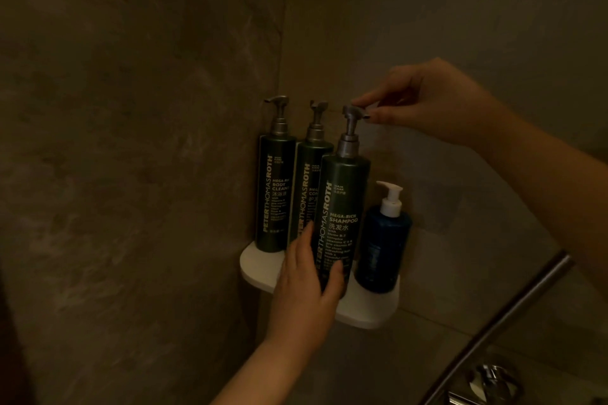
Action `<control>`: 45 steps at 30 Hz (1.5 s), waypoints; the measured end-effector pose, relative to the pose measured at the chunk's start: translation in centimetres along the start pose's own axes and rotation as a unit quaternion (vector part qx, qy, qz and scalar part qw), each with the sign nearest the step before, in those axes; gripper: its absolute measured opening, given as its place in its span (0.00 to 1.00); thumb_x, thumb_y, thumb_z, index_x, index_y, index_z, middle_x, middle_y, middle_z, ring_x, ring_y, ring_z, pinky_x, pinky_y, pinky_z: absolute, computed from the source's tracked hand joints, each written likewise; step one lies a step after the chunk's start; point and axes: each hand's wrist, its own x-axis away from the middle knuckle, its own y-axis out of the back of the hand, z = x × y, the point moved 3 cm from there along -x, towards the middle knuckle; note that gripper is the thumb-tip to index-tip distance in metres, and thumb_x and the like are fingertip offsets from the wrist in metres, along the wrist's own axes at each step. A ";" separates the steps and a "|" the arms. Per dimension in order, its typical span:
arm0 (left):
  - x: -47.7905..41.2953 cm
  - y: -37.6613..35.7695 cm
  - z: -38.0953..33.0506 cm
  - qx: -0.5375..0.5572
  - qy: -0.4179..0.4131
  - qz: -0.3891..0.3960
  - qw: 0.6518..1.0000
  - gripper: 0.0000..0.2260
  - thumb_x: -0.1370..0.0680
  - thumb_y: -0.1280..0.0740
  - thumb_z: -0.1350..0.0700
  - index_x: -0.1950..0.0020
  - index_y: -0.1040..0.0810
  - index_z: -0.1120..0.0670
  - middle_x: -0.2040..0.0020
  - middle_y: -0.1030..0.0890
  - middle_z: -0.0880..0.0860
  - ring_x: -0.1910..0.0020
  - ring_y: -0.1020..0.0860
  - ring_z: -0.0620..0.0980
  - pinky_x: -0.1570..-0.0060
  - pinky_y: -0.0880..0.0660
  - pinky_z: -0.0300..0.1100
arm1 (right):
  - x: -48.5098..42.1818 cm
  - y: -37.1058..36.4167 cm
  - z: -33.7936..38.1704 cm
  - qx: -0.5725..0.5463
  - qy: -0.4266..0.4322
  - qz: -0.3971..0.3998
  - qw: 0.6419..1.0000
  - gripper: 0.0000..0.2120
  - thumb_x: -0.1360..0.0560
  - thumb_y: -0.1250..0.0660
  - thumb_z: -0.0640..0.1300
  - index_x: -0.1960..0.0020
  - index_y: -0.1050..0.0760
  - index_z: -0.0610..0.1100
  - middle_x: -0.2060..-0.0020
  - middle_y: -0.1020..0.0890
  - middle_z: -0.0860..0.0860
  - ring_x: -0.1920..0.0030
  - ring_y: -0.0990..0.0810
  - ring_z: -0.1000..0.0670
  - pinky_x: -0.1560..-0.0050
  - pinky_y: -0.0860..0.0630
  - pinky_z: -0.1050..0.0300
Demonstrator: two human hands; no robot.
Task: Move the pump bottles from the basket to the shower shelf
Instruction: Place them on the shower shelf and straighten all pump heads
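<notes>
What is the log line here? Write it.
left hand: grips shampoo bottle | right hand: pinches pump | bottle: upright at shelf

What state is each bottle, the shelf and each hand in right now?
shampoo bottle, near upright, slightly leaning, held at both ends, base hidden.
body cleanser bottle, standing on the shelf, back left.
conditioner bottle, standing behind the shampoo bottle, partly hidden.
blue bottle, standing on the shelf, right side.
shelf, fixed in the wall corner.
left hand, grips the shampoo bottle's lower body.
right hand, pinches its pump head.
</notes>
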 end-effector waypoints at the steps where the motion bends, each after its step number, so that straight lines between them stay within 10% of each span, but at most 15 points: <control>1: -0.1 0.0 0.0 0.004 -0.006 0.006 1.000 0.29 0.24 0.42 0.39 0.32 0.59 0.31 0.29 0.42 0.40 0.33 0.43 0.34 0.35 0.42 0.36 | 0.0 0.0 0.0 -0.002 0.000 -0.003 1.000 0.12 0.30 0.29 0.40 0.48 0.20 0.50 0.62 0.20 0.60 0.59 0.21 0.63 0.54 0.26 0.72; 22: -0.9 -0.3 -0.7 -0.084 0.008 -0.103 0.991 0.36 0.28 0.31 0.45 0.26 0.46 0.51 0.34 0.36 0.51 0.37 0.42 0.39 0.37 0.38 0.39 | -0.9 -1.2 -0.6 0.017 -0.006 -0.038 0.999 0.13 0.30 0.28 0.42 0.46 0.18 0.44 0.64 0.22 0.60 0.64 0.24 0.64 0.61 0.30 0.74; 45: -1.0 -0.4 -0.6 -0.076 0.009 -0.103 0.992 0.36 0.28 0.31 0.45 0.26 0.45 0.51 0.35 0.36 0.51 0.36 0.39 0.44 0.37 0.38 0.39 | -0.3 -1.8 -0.1 0.042 -0.052 -0.091 0.994 0.10 0.28 0.29 0.45 0.47 0.19 0.50 0.60 0.22 0.60 0.57 0.21 0.53 0.53 0.22 0.55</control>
